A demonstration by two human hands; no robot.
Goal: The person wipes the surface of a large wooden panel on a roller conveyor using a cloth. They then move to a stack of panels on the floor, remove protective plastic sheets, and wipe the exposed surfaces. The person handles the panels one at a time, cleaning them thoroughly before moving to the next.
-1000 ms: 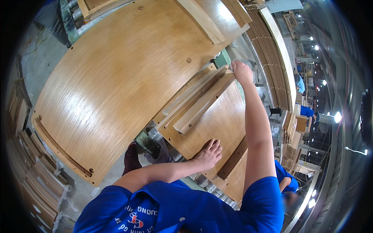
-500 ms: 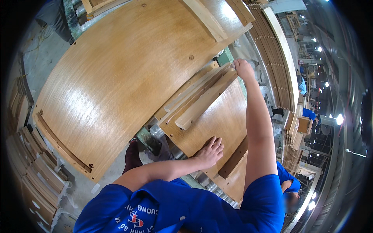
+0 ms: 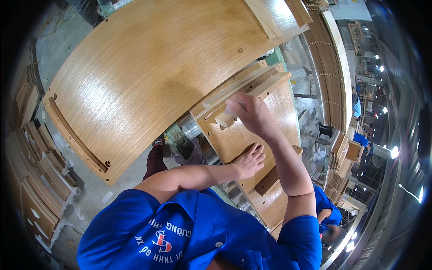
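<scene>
My left hand [image 3: 250, 162] lies with fingers outstretched on a flat wooden panel [image 3: 283, 105], holding nothing. Beside it a dark brown wooden strip [image 3: 267, 181] is fixed to that panel. My right hand [image 3: 254, 114] is closed around a small whitish piece [image 3: 232, 107], mostly hidden by the fingers, so I cannot tell its kind. It is over the near end of a pale wooden rail [image 3: 270, 85] that runs along the panel's far-left side. Whether the piece touches the rail is unclear.
A large curved wooden panel [image 3: 148, 76] with drilled holes lies to the left, at an angle. Rollers [image 3: 191, 128] support the work. Stacked curved boards [image 3: 330, 72] stand at the right, more wooden parts [image 3: 38, 180] at the far left. A person in blue [image 3: 327, 209] is at lower right.
My right hand has come back from the far end of the rail to its near end, still closed. My left hand stays flat on the panel. The whole view has shifted slightly.
</scene>
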